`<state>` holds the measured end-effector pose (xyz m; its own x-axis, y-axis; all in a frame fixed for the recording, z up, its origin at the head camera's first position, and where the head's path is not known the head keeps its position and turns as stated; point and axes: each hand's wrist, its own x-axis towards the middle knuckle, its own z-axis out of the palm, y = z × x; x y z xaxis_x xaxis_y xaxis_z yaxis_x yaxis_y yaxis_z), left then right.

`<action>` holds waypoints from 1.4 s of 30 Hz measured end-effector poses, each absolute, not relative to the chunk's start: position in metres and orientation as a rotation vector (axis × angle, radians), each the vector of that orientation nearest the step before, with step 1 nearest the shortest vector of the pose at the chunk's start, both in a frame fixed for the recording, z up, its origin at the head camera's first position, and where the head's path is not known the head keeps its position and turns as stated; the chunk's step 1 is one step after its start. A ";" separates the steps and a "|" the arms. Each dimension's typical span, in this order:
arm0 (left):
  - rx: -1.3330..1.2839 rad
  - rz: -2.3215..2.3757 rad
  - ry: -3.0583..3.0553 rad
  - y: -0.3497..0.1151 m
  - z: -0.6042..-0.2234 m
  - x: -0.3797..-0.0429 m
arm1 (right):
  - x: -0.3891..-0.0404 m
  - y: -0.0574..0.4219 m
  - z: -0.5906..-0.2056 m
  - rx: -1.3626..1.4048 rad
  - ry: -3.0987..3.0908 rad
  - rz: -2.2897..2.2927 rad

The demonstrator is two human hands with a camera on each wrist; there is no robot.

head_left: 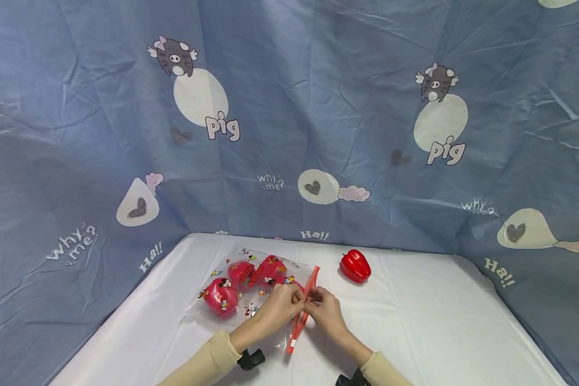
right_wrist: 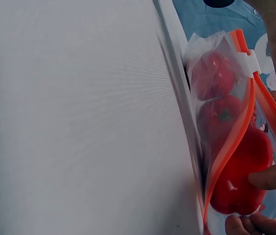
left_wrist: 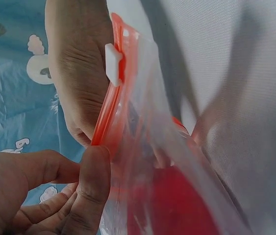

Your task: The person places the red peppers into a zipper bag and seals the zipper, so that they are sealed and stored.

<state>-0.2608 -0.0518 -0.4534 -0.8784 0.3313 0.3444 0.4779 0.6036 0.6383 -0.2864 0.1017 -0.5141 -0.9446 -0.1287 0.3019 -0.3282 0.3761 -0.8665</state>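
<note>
A clear zip bag (head_left: 251,309) with cartoon prints lies on the table, several red bell peppers showing through it. Its orange zip strip (head_left: 313,276) faces right, and the white slider (left_wrist: 112,64) sits near the strip's front end. My left hand (head_left: 282,301) pinches the orange edge between thumb and finger. My right hand (head_left: 329,312) reaches to the parted bag mouth. In the right wrist view its thumb lies on a red bell pepper (right_wrist: 240,166) and its fingertips are at the pepper's lower end. Another red bell pepper (head_left: 355,266) lies outside the bag, beyond my right hand.
A white cloth covers the table (head_left: 429,321). Behind it hangs a blue curtain (head_left: 270,139) printed with pigs and words. Black wrist mounts (head_left: 251,359) show under the sleeves at the front.
</note>
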 end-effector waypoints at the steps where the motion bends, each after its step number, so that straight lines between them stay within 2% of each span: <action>1: -0.677 -1.128 -2.635 -0.052 -0.453 -0.261 | -0.286 0.102 -0.514 0.417 -2.447 1.611; 22: -0.663 -1.124 -2.640 -0.051 -0.452 -0.260 | -0.282 0.113 -0.512 0.442 -2.418 1.662; 42: -0.658 -1.123 -2.641 -0.051 -0.453 -0.259 | -0.289 0.151 -0.504 0.257 -2.388 1.650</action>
<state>-0.2594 -0.0508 -0.4531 -0.8817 0.3226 0.3442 0.4717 0.6129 0.6339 -0.2892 0.1510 -0.5043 -0.9587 -0.0145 0.2840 -0.2707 0.3517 -0.8961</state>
